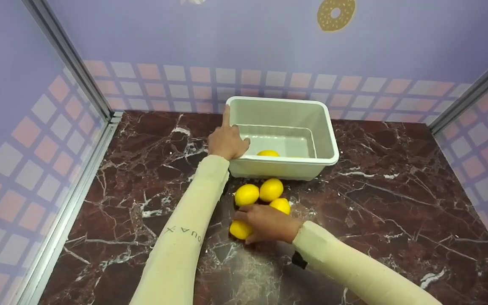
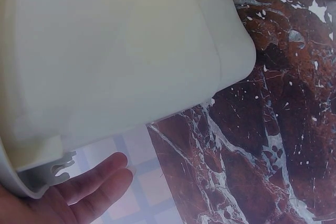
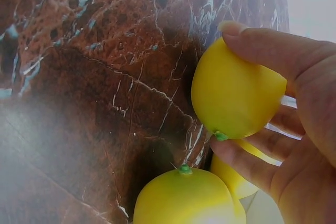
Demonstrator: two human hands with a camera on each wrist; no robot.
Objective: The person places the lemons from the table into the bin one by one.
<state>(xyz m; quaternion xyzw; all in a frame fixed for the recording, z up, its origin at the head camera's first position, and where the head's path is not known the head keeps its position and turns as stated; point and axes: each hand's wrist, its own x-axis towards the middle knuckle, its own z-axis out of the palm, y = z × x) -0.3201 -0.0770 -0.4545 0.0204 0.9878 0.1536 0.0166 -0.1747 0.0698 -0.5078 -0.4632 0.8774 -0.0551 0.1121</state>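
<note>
Around the left rim of a white plastic bin (image 1: 278, 169) lies my left hand (image 1: 228, 142), its thumb over the inner side and its index finger pointing along the rim. In the left wrist view, two fingers (image 2: 102, 195) reach past the outside of the bin's wall. My right hand (image 1: 269, 222) grips a yellow lemon (image 3: 236, 93) between thumb and fingers, low over the table. Close by it sit more lemons: one at the left (image 1: 247, 195), one nearest the bin (image 1: 271, 189) and one partly behind the hand (image 1: 281, 205).
Inside the bin a lemon (image 1: 268, 153) shows above the front rim, mostly hidden by the wall. The dark red marbled table (image 1: 379, 220) meets a purple back wall (image 1: 261, 46) with a tile pattern. Metal-framed side panels (image 1: 68, 178) stand left and right.
</note>
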